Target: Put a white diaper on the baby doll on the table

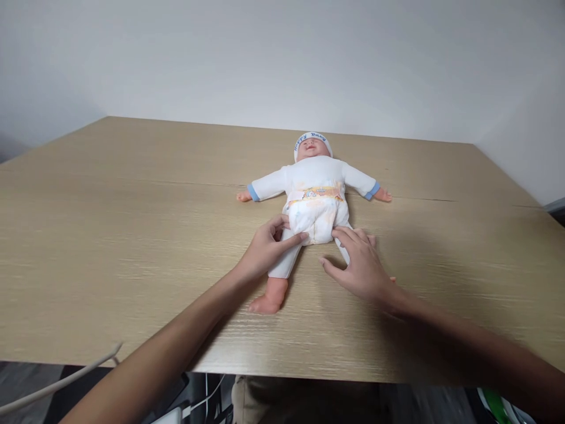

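Note:
A baby doll (pixel 314 176) in a white suit with blue cuffs and a white cap lies on its back on the wooden table (pixel 110 235), arms spread wide. It wears a white diaper (pixel 314 217) with a printed waistband. My left hand (pixel 267 247) rests on the doll's left-side thigh, fingers curled around the leg just below the diaper. My right hand (pixel 359 262) lies over the other leg, fingers stretched out and touching the diaper's lower edge. One bare doll foot (pixel 267 301) shows below my left hand; the other leg is mostly hidden under my right hand.
The table reaches a white wall at the back. A white cable (pixel 57 383) hangs below the near left edge, with dark items and something green (pixel 498 406) under the table's front edge.

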{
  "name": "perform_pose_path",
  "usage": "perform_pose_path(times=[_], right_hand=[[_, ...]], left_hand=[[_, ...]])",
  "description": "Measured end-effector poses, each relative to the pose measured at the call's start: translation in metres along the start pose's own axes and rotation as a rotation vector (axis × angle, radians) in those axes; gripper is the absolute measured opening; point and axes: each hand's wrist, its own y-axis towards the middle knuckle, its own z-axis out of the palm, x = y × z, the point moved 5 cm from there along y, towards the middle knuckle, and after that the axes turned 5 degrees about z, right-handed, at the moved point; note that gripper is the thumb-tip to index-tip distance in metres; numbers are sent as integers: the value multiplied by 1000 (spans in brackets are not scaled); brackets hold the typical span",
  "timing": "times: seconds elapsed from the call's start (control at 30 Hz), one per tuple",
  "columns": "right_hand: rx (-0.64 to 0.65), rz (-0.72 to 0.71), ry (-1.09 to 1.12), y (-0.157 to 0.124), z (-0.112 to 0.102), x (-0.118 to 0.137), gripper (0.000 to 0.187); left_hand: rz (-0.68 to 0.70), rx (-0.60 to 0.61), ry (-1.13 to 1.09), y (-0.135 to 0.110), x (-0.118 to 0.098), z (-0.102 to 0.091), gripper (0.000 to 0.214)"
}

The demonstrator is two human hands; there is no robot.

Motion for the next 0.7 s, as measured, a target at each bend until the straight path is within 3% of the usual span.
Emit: perform_pose_path(times=[0.13,0.27,0.5,0.7], right_hand=[[31,52,34,5,-1,-1,48],[-8,84,97,11,-1,-5,37],[-148,168,267,9,-7,-22,28],[-173,135,198,11,-12,-25,20]], left_hand=[[-24,11,-52,-1,-1,2,42],[2,-76,-75,-6,-4,2,47],[44,-123,120,-11,-2,-2,47],[92,-59,260,-7,-5,-5,35]])
